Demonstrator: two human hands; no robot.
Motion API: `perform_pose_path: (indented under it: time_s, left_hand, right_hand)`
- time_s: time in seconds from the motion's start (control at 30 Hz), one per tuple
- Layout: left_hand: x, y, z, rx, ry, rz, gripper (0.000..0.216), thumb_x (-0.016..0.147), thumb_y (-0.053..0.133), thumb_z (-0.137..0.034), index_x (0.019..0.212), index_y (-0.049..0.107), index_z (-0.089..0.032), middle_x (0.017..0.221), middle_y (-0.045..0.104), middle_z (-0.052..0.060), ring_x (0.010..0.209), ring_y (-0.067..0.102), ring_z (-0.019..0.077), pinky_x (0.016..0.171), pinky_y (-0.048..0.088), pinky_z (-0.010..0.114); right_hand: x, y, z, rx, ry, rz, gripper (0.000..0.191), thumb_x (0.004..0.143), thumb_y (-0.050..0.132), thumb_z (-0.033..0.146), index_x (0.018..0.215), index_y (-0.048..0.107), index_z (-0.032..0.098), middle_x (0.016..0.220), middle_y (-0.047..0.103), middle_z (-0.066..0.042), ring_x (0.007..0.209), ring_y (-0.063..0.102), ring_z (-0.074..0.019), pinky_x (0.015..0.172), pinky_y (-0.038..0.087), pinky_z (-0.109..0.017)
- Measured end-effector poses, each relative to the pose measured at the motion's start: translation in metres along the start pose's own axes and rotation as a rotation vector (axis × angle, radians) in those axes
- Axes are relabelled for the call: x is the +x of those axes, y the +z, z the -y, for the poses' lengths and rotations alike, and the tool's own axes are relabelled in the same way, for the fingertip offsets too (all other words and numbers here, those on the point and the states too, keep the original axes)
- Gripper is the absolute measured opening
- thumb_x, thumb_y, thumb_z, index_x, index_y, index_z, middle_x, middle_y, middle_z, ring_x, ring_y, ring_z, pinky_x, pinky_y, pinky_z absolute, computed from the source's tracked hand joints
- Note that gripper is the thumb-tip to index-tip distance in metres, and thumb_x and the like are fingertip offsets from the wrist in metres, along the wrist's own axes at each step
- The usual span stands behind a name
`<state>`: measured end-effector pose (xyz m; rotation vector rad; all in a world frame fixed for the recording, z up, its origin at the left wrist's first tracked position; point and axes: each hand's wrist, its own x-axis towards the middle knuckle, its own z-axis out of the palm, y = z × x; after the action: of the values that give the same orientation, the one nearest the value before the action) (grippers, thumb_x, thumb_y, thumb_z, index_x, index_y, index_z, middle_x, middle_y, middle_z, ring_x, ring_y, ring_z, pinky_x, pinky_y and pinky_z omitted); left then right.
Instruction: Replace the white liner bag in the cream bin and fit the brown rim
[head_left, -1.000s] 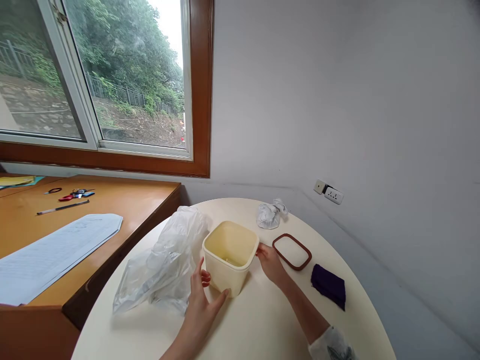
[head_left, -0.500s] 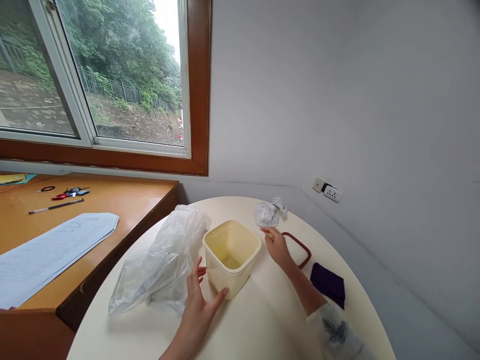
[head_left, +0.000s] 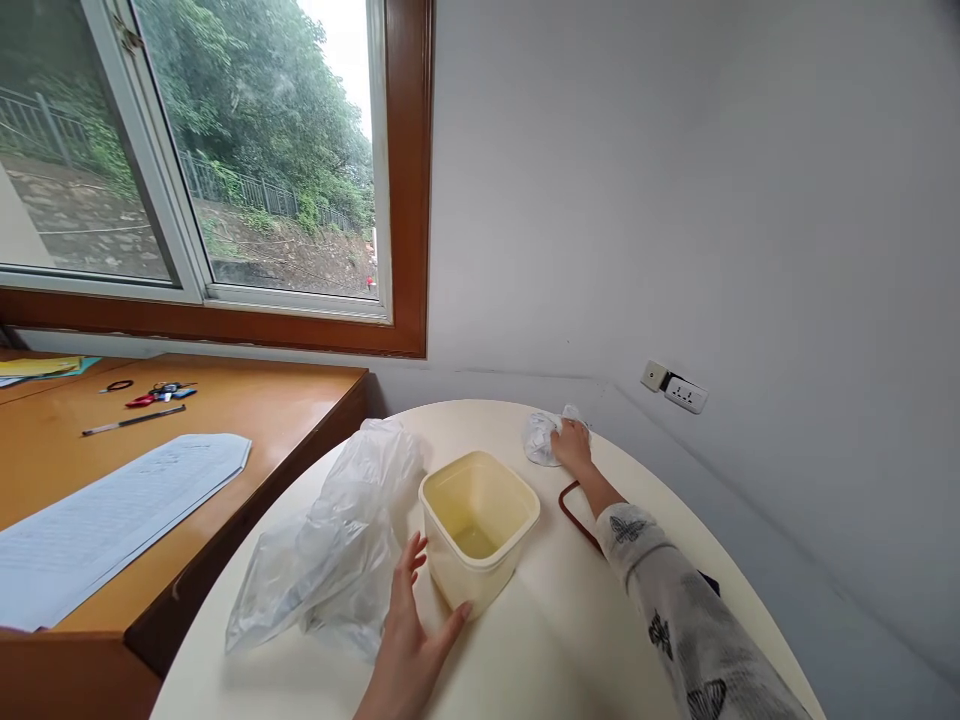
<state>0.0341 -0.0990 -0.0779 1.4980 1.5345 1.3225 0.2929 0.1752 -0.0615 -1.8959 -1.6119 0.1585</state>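
A pale yellow square plastic container stands upright on the round table, its top uncovered. My left hand is at its near left corner, fingers spread, with the thumb touching the front wall. Far back on the table, my right hand has its fingers curled on a crumpled white plastic bag; the fingertips are partly hidden. Left of the container lies a large clear plastic bag. Under my right forearm is a reddish-brown rectangular frame, partly covered.
A dark purple cloth shows barely beyond my right sleeve. On the wooden desk at left are papers, a pen and small items. Wall sockets sit behind the table.
My right hand has moved away from me onto the crumpled white plastic bag. Its sleeve now covers most of the purple cloth. My left hand stays at the container.
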Motion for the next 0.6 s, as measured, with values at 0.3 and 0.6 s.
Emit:
perform_pose_path:
  time_s: [0.3,0.6]
  left_hand:
    - [0.0,-0.002,-0.002,-0.009,-0.028,-0.004,0.076,0.075,0.058,-0.042,0.135,0.016,-0.023,0.139,0.029,0.014,0.124,0.035,0.0304,0.103,0.027,0.053]
    - [-0.004,-0.002,-0.009,0.051,0.004,-0.049,0.072,0.075,0.058,-0.04,0.132,0.019,-0.021,0.135,0.031,0.016,0.124,0.035,0.031,0.101,0.03,0.052]
  right_hand:
    - [0.018,0.021,-0.021,0.097,0.066,-0.032,0.029,0.081,0.052,0.036,0.099,0.059,0.014,0.107,0.057,-0.012,0.108,0.048,-0.0245,0.094,0.032,-0.041]
    - [0.022,0.011,-0.01,0.391,0.118,-0.142,0.025,0.087,0.05,0.035,0.1,0.056,0.014,0.098,0.059,-0.004,0.083,0.058,-0.0147,0.074,0.049,-0.034]
